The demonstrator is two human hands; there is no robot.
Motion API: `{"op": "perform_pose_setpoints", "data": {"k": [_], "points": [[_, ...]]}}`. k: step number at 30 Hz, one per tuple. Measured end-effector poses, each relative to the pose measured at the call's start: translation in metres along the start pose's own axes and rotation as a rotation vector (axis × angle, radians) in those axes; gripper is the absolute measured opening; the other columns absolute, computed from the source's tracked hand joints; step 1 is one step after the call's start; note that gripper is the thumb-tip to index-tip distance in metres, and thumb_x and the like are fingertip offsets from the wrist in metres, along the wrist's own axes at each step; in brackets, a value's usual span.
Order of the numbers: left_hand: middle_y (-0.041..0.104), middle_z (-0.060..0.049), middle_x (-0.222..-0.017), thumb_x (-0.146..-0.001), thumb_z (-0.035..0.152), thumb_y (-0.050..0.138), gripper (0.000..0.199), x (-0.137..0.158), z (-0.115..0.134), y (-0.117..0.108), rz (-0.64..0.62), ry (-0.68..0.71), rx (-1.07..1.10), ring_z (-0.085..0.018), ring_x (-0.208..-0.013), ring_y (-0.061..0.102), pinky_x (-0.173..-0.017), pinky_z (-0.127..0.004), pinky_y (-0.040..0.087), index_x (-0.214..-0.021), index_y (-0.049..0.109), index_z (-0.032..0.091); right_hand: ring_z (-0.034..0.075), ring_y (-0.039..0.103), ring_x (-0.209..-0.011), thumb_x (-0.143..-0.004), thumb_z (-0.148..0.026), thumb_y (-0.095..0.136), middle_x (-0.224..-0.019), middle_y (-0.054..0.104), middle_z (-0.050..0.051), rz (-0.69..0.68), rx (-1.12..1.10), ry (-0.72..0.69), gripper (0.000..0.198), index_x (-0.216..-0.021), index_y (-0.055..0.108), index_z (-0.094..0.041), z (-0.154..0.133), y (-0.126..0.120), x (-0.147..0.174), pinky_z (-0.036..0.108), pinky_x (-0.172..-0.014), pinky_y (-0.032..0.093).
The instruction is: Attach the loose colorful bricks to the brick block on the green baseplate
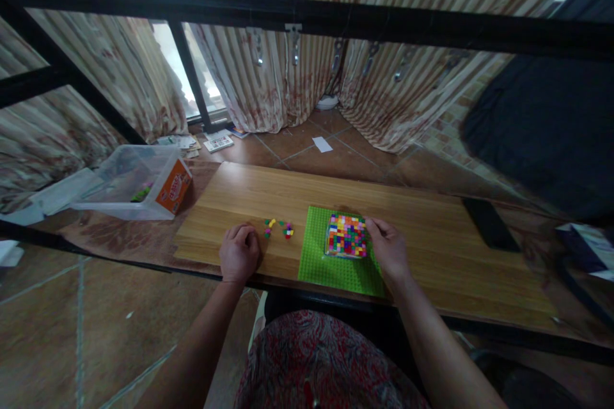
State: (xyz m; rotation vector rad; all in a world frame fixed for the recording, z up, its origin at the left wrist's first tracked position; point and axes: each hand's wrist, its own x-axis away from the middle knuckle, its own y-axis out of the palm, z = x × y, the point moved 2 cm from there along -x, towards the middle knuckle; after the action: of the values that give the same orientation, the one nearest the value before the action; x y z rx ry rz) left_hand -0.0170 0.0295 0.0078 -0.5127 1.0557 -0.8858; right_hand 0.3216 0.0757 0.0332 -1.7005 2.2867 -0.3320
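Observation:
A green studded baseplate (320, 262) lies on a wooden board (249, 195). On it stands a block of many-coloured small bricks (346, 236). My right hand (389, 249) rests against the block's right side, fingers curled on its edge. My left hand (238, 252) lies on the board with its fingers curled in; whether it holds anything is hidden. Two small clusters of loose coloured bricks (270, 225) (287, 229) lie just right of the left hand, between it and the baseplate.
A clear plastic bin (129, 182) with an orange label sits at the far left on the floor. A dark flat phone-like slab (489, 223) lies at the board's right end. Black frame bars (307, 16) cross overhead. Papers (217, 140) litter the tiled floor by the curtains.

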Motion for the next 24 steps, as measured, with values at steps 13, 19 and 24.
{"op": "perform_pose_setpoints", "data": {"k": [13, 19, 24], "points": [[0.069, -0.008, -0.094, -0.085, 0.021, 0.05, 0.016, -0.0003, 0.0014, -0.0016, -0.02, -0.029, 0.012, -0.022, -0.092, 0.062, -0.085, -0.035, 0.049, -0.083, 0.066, 0.021, 0.024, 0.068, -0.086, -0.078, -0.056, 0.061, -0.091, 0.076, 0.008, 0.003, -0.028, 0.008, 0.042, -0.087, 0.076, -0.018, -0.0029, 0.0057, -0.0017, 0.035, -0.08, 0.05], [0.069, -0.008, -0.095, -0.086, 0.022, 0.05, 0.016, 0.0, 0.0017, -0.0017, -0.03, -0.037, 0.022, -0.023, -0.095, 0.062, -0.086, -0.036, 0.049, -0.084, 0.066, 0.021, 0.023, 0.067, -0.084, -0.081, -0.053, 0.058, -0.09, 0.076, 0.009, 0.024, 0.008, -0.049, 0.041, -0.087, 0.075, -0.017, -0.0037, 0.0079, 0.0, 0.035, -0.078, 0.05], [0.069, -0.007, -0.094, -0.085, 0.021, 0.05, 0.016, 0.0, 0.0002, -0.0001, -0.029, -0.023, 0.009, -0.023, -0.092, 0.062, -0.086, -0.036, 0.049, -0.083, 0.065, 0.022, 0.023, 0.068, -0.086, -0.08, -0.055, 0.06, -0.092, 0.076, 0.009, 0.02, -0.028, -0.024, 0.042, -0.088, 0.075, -0.016, -0.0021, 0.0095, 0.0004, 0.035, -0.079, 0.05]]}}
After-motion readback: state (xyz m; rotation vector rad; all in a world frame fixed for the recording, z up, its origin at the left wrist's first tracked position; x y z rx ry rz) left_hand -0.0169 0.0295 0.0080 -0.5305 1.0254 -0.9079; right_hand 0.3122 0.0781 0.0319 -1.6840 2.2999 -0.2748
